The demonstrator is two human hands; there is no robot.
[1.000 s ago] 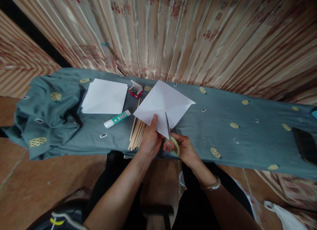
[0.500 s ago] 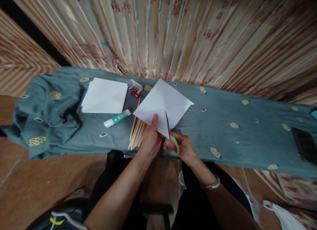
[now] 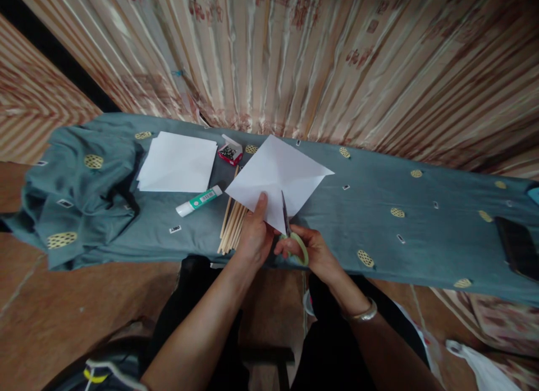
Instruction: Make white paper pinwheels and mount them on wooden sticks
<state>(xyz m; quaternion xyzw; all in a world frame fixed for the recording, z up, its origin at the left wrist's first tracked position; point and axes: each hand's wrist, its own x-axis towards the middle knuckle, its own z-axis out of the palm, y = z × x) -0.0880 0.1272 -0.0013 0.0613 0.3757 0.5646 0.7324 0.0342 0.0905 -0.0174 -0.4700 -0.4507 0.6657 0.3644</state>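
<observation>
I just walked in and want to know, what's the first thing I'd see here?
A big white paper sheet held up in the middle by the left hand, while the right hand works green-handled scissors into its near corner. Left of it on the blue-grey cloth lie wooden sticks, a glue stick and a paper stack.

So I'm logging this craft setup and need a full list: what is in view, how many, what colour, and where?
paper sheet: one, white, held above the cloth
scissors: one, green handles, blades at the sheet's near corner
paper stack: one, white, left on the cloth
glue stick: one, white and green, lying by the stack
wooden sticks: one bundle, tan, under the sheet
small box: one, red, open
cloth: one, teal, covering the table
curtain: striped beige, behind
left hand: grip on the sheet
right hand: grip on the scissors
</observation>
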